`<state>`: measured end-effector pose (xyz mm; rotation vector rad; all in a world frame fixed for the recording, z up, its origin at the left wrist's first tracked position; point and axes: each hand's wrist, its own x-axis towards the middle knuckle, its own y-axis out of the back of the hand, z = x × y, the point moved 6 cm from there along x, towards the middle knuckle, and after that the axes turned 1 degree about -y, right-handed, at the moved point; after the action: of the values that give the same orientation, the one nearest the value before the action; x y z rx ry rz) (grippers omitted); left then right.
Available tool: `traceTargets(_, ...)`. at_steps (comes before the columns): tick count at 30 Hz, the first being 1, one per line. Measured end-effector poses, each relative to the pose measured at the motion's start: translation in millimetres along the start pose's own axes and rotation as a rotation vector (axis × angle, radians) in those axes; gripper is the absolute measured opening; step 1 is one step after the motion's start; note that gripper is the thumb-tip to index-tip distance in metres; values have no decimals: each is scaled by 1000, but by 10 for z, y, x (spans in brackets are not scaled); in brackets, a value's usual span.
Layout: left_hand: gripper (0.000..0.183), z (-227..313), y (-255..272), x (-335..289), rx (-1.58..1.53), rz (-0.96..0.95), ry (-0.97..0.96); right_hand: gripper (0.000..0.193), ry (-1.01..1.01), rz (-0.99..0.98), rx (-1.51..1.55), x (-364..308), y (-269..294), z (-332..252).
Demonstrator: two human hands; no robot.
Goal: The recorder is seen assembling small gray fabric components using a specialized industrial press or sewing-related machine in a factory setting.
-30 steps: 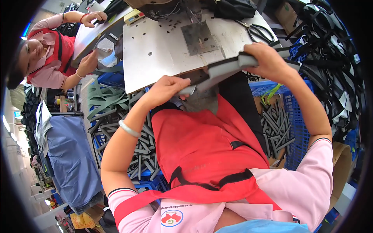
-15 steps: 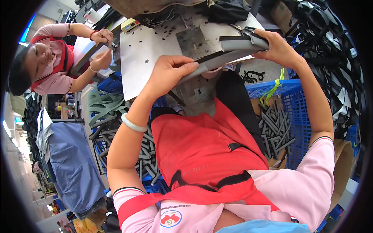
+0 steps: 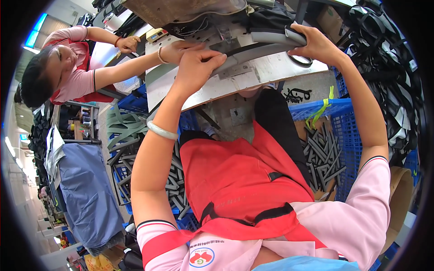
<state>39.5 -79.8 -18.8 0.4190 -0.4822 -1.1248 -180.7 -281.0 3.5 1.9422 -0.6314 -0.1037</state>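
Observation:
A long grey padded strip with a black edge stretches between my two hands above the white table. My left hand pinches its left end between thumb and fingers. At the right, my right hand grips the other end, where the strip folds back over itself. Below that hand is a dark loop whose kind I cannot make out. Just behind my left hand, a co-worker's hand reaches over the table, its fingertips partly hidden.
The white table carries a dark metal plate and black cloth. At the right stands a blue basket beside many short grey strips. More grey strips and green bands lie at the left. Black straps hang far right.
The co-worker's arm has stretched across to the table beside my left hand. My hands and the strip have risen slightly in the view. The dark loop now shows below my right hand.

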Motion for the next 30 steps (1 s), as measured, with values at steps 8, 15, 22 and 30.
traceTargets(8, 30, 8, 84, 132, 27, 2, -67, 72, -52, -14, -27, 105, 65, -95)
traceTargets(15, 30, -15, 90, 202, 8, 27, -54, 64, -5, 2, -9, 170, 52, -6)
traceTargets(22, 29, -81, 92, 212, -48, 25, 34, 65, 23, 26, -6, 241, 12, 89)
traceTargets(30, 27, 8, 100, -105, 144, 83, 4, 50, 48, 60, 2, -305, -141, -169)
